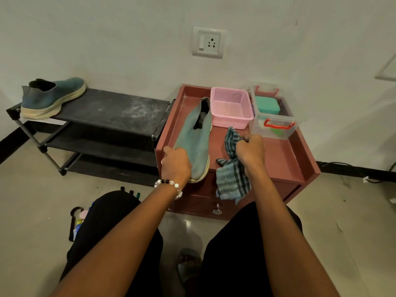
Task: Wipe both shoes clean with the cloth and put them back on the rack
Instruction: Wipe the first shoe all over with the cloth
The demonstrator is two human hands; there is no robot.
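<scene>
Black three-shelf shoe rack (111,110), one teal slip-on shoe (51,97) on its top shelf at the left end. Beside it, maroon cabinet (300,168); second teal shoe (192,142) lies on top, left hand (176,161) grasping its toe. Right hand (250,150) clenches checked cloth (232,181), draped over the cabinet's front edge.

Two shoes (51,97) (194,138), one cloth (232,170), one rack (111,110), one pink basket (231,108), one clear box (273,116), two hands (176,161) (250,150).

A shoe (194,136) and cloth (232,168) are laid on the cabinet (295,159); the rack (102,110) is placed left of it.
</scene>
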